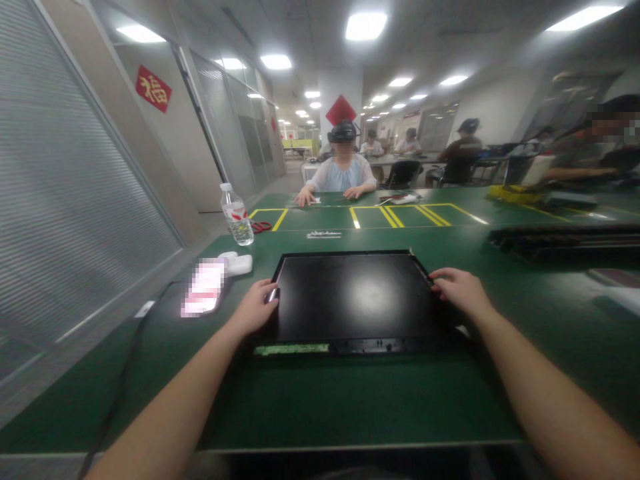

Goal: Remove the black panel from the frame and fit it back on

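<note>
A black LCD screen panel point(355, 297) in a dark frame lies face up in front of me, with a reflected ceiling light on its glass. A pale green strip point(293, 349) shows along the left part of its near edge. My left hand point(257, 307) grips the panel's left edge; a small shiny purplish patch shows by its thumb. On the opposite side my right hand point(460, 290) is closed on the right edge, thumb and fingers at the rim. The undersides of the panel and the fingertips beneath it are hidden.
On the green table point(350, 407) at left are a lit phone point(204, 287), a white case point(237, 264), a water bottle point(237, 217), red-handled scissors point(261, 227) and a black cable point(127, 360). Dark long parts point(565, 239) lie right. A person point(345, 170) sits opposite.
</note>
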{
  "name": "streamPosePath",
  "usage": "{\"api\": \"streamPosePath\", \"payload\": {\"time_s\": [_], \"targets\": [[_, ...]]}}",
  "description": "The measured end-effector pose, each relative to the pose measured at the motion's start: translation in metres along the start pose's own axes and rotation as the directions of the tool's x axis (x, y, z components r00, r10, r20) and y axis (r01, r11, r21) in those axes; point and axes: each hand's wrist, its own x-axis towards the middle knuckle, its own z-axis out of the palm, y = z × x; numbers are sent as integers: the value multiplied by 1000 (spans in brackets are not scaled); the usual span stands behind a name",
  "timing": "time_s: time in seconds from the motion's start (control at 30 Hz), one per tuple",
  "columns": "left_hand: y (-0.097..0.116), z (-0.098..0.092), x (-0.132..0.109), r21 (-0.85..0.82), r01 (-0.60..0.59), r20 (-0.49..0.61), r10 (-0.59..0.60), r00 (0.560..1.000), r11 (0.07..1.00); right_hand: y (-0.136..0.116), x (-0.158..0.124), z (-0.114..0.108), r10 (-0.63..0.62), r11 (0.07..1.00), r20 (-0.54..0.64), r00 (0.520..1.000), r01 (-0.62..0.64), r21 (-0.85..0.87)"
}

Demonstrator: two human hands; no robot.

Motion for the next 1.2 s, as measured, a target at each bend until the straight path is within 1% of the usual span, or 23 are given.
{"api": "streamPosePath", "payload": {"time_s": [0.1,0.2,0.33,0.4,0.5,0.6,0.7,0.8,0.93,1.07,1.2], "targets": [[3,0,-2,14,9,14,-9,1000,1000,0,-1,1,-5,1000,-19,1000,4,-9],[5,0,-2,48,12,34,-14,999,999,0,-1,2,10,1000,-9,1000,-10,-8],[6,3,-5,83,-30,24,28,999,996,1,-1,2,16,1000,-8,1000,-16,-9],[8,4,-7,98,-76,5,76,997,992,0,-2,2,13,1000,-9,1000,-13,-13],[15,6,-12,119,-190,10,190,982,975,0,-3,2,8,1000,-11,1000,-9,-26],[24,7,-17,161,-316,60,310,949,935,3,-1,3,-25,997,-26,999,23,-76],[31,8,-20,222,-392,132,371,919,893,8,3,6,-55,995,-55,997,50,-87],[31,9,-20,283,-396,168,361,917,874,14,6,10,-23,1000,-99,995,22,-7],[27,11,-17,311,-378,149,348,925,872,16,8,16,9,996,-154,988,5,85],[23,15,-15,306,-352,120,331,936,884,15,8,19,-16,998,-170,985,26,55],[21,18,-13,305,-317,74,310,948,898,15,9,23,-56,998,-182,982,53,-22]]}}
